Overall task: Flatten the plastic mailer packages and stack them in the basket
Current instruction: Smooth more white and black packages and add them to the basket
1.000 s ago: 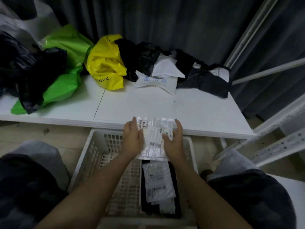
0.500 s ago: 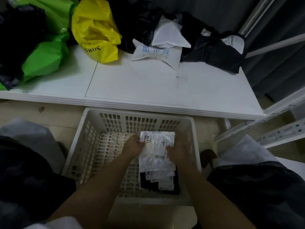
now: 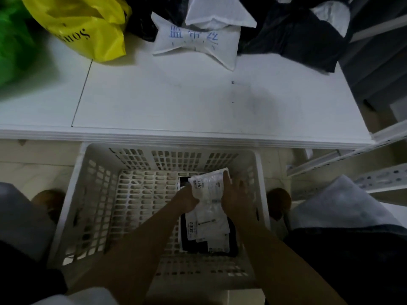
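Observation:
A white slotted basket (image 3: 92, 194) stands on the floor in front of the table. Inside it, at the right, lies a stack of flattened mailers (image 3: 207, 232), black at the bottom with clear labelled ones on top. Both my hands are down in the basket with a clear mailer with white labels (image 3: 209, 188) between them, over the stack. My left hand (image 3: 187, 200) grips its left edge. My right hand (image 3: 235, 199) holds its right edge, fingers along the side. Whether the mailer rests on the stack I cannot tell.
On the white table (image 3: 176, 102) lie crumpled bags: a yellow bag (image 3: 88, 27), a green bag (image 3: 13, 45), a white mailer with blue writing (image 3: 196, 42) and black bags (image 3: 304, 34). White metal shelf rails (image 3: 378, 179) lie at the right. My knees flank the basket.
Both hands carried the clear mailer from the table's front edge down into the basket, onto the right-hand stack. The view tilted downward.

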`<move>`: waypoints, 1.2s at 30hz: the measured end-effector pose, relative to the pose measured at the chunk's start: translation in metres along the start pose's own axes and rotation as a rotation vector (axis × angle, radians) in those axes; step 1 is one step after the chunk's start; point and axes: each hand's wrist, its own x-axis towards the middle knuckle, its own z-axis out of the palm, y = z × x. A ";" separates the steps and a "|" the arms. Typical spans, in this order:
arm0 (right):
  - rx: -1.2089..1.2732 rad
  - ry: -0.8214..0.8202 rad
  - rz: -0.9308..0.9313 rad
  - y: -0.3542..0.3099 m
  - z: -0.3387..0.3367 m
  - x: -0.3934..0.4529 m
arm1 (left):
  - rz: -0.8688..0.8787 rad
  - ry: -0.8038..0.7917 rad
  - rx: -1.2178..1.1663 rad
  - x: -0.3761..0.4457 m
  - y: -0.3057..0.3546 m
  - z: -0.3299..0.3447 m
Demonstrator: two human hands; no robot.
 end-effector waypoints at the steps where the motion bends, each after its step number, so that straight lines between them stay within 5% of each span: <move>1: 0.030 -0.042 -0.004 -0.002 -0.002 0.005 | 0.011 -0.003 0.033 0.001 0.003 -0.003; 21: -0.046 0.460 -0.271 -0.080 -0.154 -0.045 | 0.259 0.594 0.345 -0.095 0.086 -0.123; 36: 0.038 0.554 -0.307 -0.115 -0.260 0.030 | 0.277 0.882 0.378 -0.067 0.136 -0.237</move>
